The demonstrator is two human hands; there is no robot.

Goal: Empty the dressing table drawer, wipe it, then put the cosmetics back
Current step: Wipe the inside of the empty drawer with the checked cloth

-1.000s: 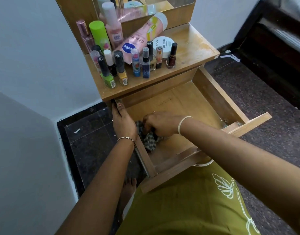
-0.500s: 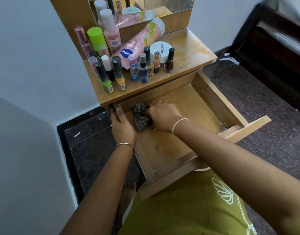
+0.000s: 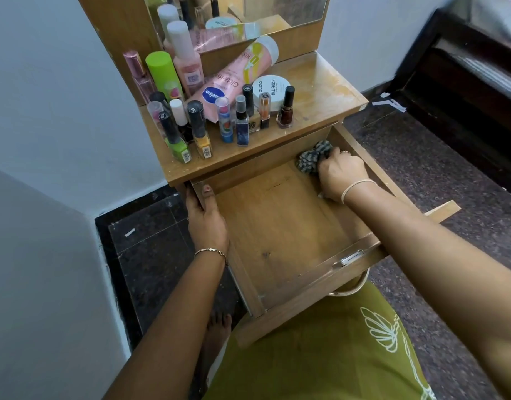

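**Head view: cloth in the drawer's far right corner**

Head camera gives me the drawer (image 3: 277,226) pulled open under the desk (image 3: 320,90) top, its wooden bottom bare. I see the right hand (image 3: 339,176) reaching into the far right corner, its fingers (image 3: 335,157) clenched round a bunched checked cloth (image 3: 312,158) that sits just under the desk's front edge. The left hand (image 3: 206,217) grasps the drawer's left wall near the back, with the thumb inside and the other fingers outside.

The cosmetics (image 3: 242,122) are all on the desk top. From my feed, small nail polish bottles stand in a cluster toward the front edge. A green can (image 3: 162,73) and a pink bottle (image 3: 188,64) stand behind them by the mirror (image 3: 277,10). A pink tube (image 3: 234,79) lies on its side, and a white jar (image 3: 273,88) is just beside it.

I see a thin band on each wrist. A green garment (image 3: 320,356) fills the lower edge of the frame, above a dark speckled floor (image 3: 422,157).
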